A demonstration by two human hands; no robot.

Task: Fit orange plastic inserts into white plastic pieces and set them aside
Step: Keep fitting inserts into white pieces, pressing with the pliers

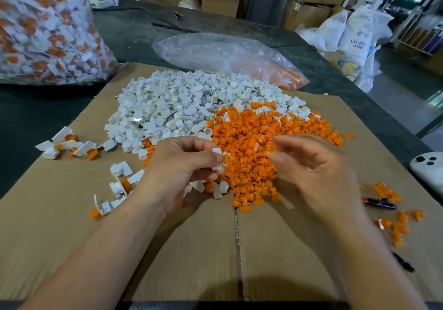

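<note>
A heap of white plastic pieces (182, 108) lies on the cardboard sheet (191, 249), and a heap of orange inserts (268, 142) lies to its right. My left hand (184, 168) pinches a white piece (219, 158) with an orange insert in it, just above the near edge of the orange heap. My right hand (318, 173) hovers over the orange heap to the right of it, blurred, with its fingers loosely spread and nothing visible in them. Several fitted white-and-orange pieces (69, 145) lie at the left of the cardboard.
A big clear bag of fitted pieces (45, 29) stands at the back left. A flat plastic bag (227, 58) with orange inserts lies behind the heaps. A white phone (429, 168) is at the right edge. Loose orange inserts (395, 223) and a dark pen (380, 203) lie near my right hand.
</note>
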